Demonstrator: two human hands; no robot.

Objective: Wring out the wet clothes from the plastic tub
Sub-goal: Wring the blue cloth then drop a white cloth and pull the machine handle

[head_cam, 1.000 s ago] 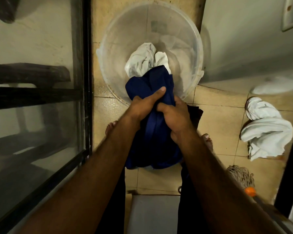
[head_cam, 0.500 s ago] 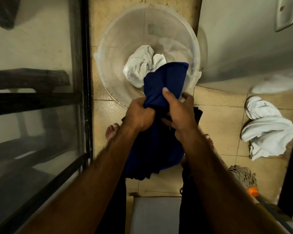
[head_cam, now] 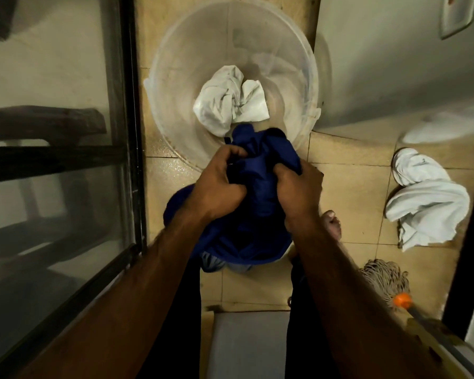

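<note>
Left fingers (head_cam: 231, 154): curled tight into a bunch of the blue garment (head_cam: 260, 173), knuckles up.
Right fingers (head_cam: 283, 170): also curled, clamped on a fold of the same garment.
Hands: left hand (head_cam: 216, 187) and right hand (head_cam: 298, 188) sit side by side, with a ridge of blue cloth between them.
Blue garment: bunched in both grips; its top fold lies over the near rim of the tub, and the rest hangs in front of the person's legs.
Plastic tub (head_cam: 175, 64): round and translucent, on the tiled floor (head_cam: 348, 149) just ahead of the hands.
White cloth in tub (head_cam: 227, 105): twisted, lying on the bottom, just beyond the blue fold.
White cloth on floor (head_cam: 424, 199): crumpled on the tiles at right, well apart from the tub.
Mop head (head_cam: 385, 277): near the right forearm, with an orange collar.
Bare foot (head_cam: 332, 222): just beside the right wrist.
Glass panel frame (head_cam: 132, 105): dark, beside the tub at left.
</note>
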